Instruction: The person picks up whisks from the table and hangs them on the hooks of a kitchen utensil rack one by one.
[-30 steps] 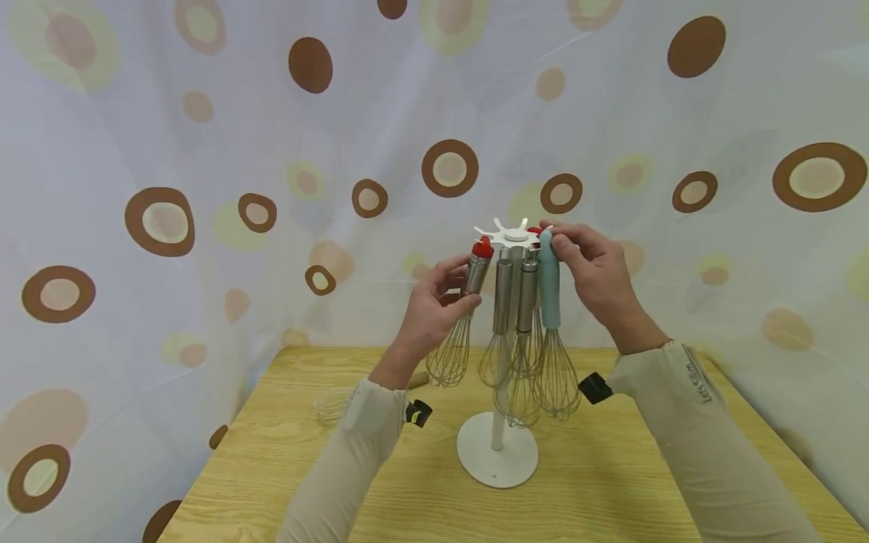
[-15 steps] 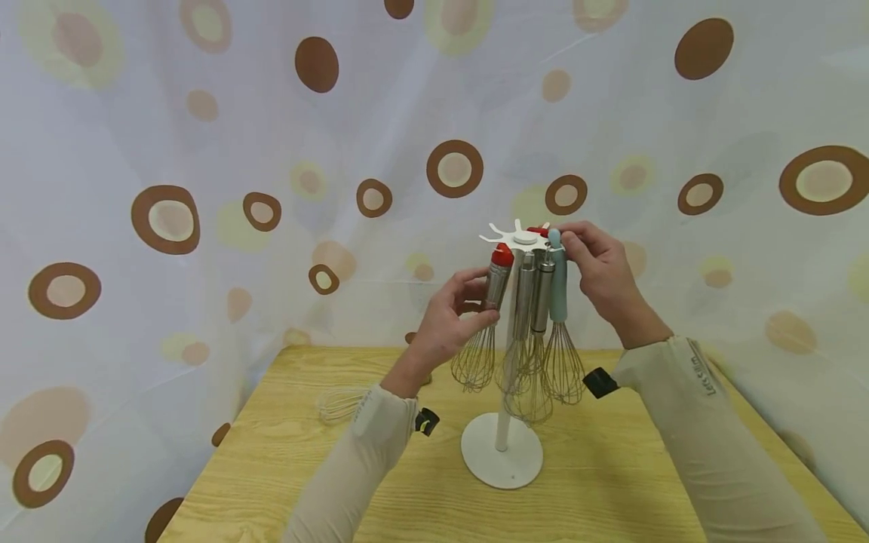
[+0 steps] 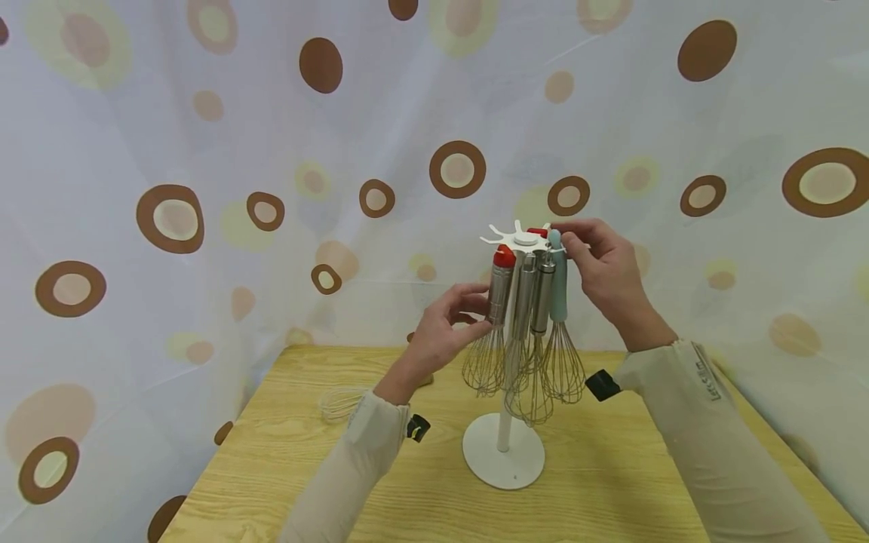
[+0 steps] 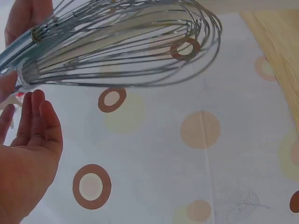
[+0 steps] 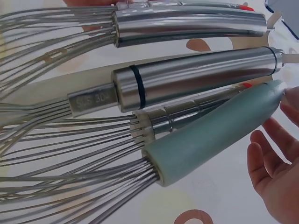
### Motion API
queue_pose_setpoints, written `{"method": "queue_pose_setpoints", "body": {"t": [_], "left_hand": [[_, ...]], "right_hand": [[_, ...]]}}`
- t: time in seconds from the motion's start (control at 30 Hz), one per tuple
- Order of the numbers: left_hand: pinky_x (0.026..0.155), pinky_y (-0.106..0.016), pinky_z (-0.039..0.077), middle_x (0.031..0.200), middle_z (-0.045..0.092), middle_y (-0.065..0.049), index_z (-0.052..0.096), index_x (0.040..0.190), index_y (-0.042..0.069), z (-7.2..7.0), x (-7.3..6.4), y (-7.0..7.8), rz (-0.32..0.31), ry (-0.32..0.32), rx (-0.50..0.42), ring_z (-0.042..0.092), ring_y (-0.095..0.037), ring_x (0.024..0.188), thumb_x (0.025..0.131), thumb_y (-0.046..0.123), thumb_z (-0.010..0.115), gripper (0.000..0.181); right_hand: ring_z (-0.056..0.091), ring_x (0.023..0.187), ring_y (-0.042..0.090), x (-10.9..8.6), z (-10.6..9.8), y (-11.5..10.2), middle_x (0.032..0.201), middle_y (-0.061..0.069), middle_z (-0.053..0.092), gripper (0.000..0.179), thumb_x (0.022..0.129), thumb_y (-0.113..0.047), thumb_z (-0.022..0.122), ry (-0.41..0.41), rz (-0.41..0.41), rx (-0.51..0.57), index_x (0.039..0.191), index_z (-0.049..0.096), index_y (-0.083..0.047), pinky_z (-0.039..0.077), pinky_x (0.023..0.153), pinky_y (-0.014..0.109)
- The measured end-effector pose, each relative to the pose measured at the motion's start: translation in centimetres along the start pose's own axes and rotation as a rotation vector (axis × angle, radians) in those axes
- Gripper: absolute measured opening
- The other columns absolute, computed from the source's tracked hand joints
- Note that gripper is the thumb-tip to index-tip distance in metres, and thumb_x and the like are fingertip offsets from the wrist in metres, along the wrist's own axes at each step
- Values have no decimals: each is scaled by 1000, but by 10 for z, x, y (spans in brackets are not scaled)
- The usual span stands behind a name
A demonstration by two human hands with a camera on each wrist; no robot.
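Note:
A white rack (image 3: pixel 524 238) with radiating hooks carries several whisks. In the head view my left hand (image 3: pixel 444 324) is at a steel-handled whisk with a red end (image 3: pixel 501 290), which hangs upright at the rack's left side. Its thumb touches the lower handle, while the fingers (image 4: pixel 37 121) are loosely extended in the left wrist view. My right hand (image 3: pixel 604 268) pinches the top of a light-blue-handled whisk (image 5: pixel 215 135) near its hook. Between these hang two plain steel-handled whisks (image 5: pixel 201 74). Another red-ended whisk is partly hidden behind the blue one.
The rack's round white base (image 3: pixel 502 467) stands on a wood-grain table (image 3: pixel 421 498). A whisk with pale wires (image 3: pixel 339 403) lies on the table at the left, its handle partly hidden by my left arm. A dotted curtain (image 3: pixel 380 90) hangs behind.
The red-ended whisk has gone from tilted to upright, closer to the other whisks. My left hand has slid lower on its handle and loosened. My right hand stays at the blue whisk's top.

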State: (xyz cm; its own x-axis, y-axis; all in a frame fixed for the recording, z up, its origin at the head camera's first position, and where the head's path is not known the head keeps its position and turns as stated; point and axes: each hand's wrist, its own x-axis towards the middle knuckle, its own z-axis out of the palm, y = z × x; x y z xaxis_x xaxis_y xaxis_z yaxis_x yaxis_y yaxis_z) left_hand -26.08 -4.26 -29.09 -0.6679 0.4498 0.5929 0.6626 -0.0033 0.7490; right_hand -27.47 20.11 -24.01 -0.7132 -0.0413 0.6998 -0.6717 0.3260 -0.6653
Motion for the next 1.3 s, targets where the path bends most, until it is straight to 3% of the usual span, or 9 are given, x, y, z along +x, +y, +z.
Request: {"method": "queue_pose_setpoints", "body": {"t": [0.17,0.27,0.43,0.53,0.7,0.8,0.97,1.17,1.3], "left_hand": [[90,-48,45,115,58,-27,48,129,-5,-13,-5,-26,-34,19,44,56,-37,106,90,-4,60,41],[90,-45,45,116,60,-21,50,130,1,-25,-8,-51,-106,33,97,58,-32,106,92,5,60,39],[88,-40,47,114,62,-12,54,129,10,-44,-21,-82,-264,37,231,59,-24,105,95,13,59,35],[88,-42,47,115,61,-9,54,129,12,-52,-31,-101,-373,22,302,58,-24,105,95,15,58,34],[91,-46,45,121,58,-9,58,122,13,-61,-46,-136,-491,12,390,53,-27,112,95,16,58,27],[92,-47,44,125,54,-14,59,121,9,-65,-55,-152,-505,6,467,51,-32,115,94,12,57,27],[92,-48,44,126,53,-18,58,124,2,-70,-72,-175,-515,-31,604,49,-36,117,92,7,58,32],[96,-50,40,131,52,-19,56,129,1,-72,-84,-194,-540,-81,734,47,-38,121,91,8,62,39],[95,-49,41,130,53,-20,54,132,2,-70,-88,-201,-568,-112,763,50,-37,118,93,10,61,40]], "right_hand": [[56,100,10,-2,-2,-3,111,-3,60,17,96,-11,55,62,-24,31,109,55,1,44,85,18],[59,94,9,-3,-3,-4,108,-5,60,15,95,-10,58,79,-32,43,105,57,1,45,81,17],[59,82,9,-6,-6,-7,106,-6,61,14,93,-7,59,73,-39,85,105,61,1,38,48,16],[56,74,11,-9,-6,-9,107,-5,63,15,93,-5,58,75,-61,100,104,61,5,31,40,18],[52,67,11,-16,-4,-15,108,-3,64,14,95,-1,54,80,-120,123,99,58,11,32,43,18],[55,73,11,-20,-4,-17,111,-1,63,11,93,2,54,66,-141,129,97,59,12,38,51,18],[57,100,10,-23,-3,-18,118,7,59,12,89,4,61,31,-132,56,99,63,10,46,80,19],[57,102,6,-22,-3,-22,118,6,59,18,90,-3,63,29,-91,-9,104,66,8,46,81,16],[55,104,6,-21,-3,-24,116,4,59,20,91,-3,62,29,-77,-11,106,66,9,46,84,16]]}}
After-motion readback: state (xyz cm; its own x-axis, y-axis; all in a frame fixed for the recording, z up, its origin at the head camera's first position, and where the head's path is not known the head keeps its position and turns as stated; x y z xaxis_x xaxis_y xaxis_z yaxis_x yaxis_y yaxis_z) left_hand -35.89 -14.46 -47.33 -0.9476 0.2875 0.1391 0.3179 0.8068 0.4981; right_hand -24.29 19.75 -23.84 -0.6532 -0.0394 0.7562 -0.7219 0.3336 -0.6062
